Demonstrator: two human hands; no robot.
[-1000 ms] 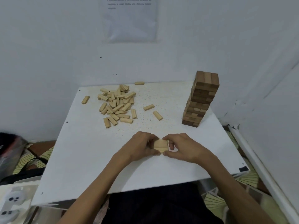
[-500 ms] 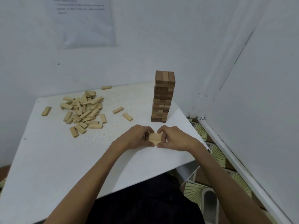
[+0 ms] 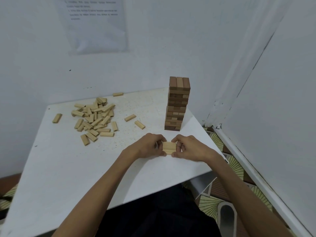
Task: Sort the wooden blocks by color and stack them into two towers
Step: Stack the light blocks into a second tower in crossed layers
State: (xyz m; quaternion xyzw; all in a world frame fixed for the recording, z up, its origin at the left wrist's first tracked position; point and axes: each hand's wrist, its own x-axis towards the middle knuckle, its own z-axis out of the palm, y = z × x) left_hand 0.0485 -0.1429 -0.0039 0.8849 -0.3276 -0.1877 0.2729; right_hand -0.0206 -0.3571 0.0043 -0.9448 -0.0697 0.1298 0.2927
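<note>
My left hand (image 3: 147, 145) and right hand (image 3: 189, 146) pinch the light blocks (image 3: 169, 147) from both ends. They rest on the surface (image 3: 68, 168).

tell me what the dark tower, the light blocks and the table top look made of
Dark tower: wood, apparently stained brown, matte, faint grain. Light blocks: pale bare-looking wood, matte. Table top: smooth white board, likely laminate or painted; speckled with dark marks.

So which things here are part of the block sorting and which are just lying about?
Part of the job:
- dark tower
- pile of light blocks
- light blocks in the grip between left hand and right hand
- table

Just lying about:
- paper notice on the wall
- patterned floor mat
</note>
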